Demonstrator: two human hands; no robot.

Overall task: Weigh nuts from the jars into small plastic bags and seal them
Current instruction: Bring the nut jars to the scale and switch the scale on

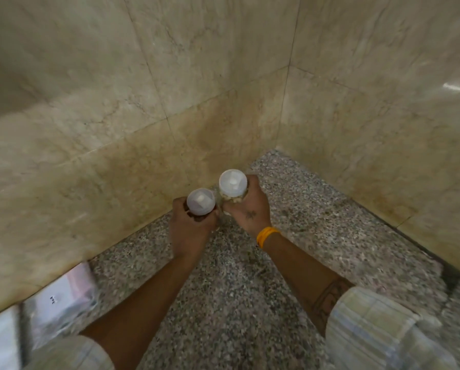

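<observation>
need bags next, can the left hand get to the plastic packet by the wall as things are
Probably not yet: the left hand grips a jar. The plastic packet lies unobstructed on the counter.

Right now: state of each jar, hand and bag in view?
left jar: lid on, dark contents, gripped by the left hand
right jar: lid on, pale nuts inside, gripped by the right hand
jars: side by side near the wall corner; touching or not, cannot tell
plastic bags: lying on the counter at lower left, blurred, contents unclear
</observation>
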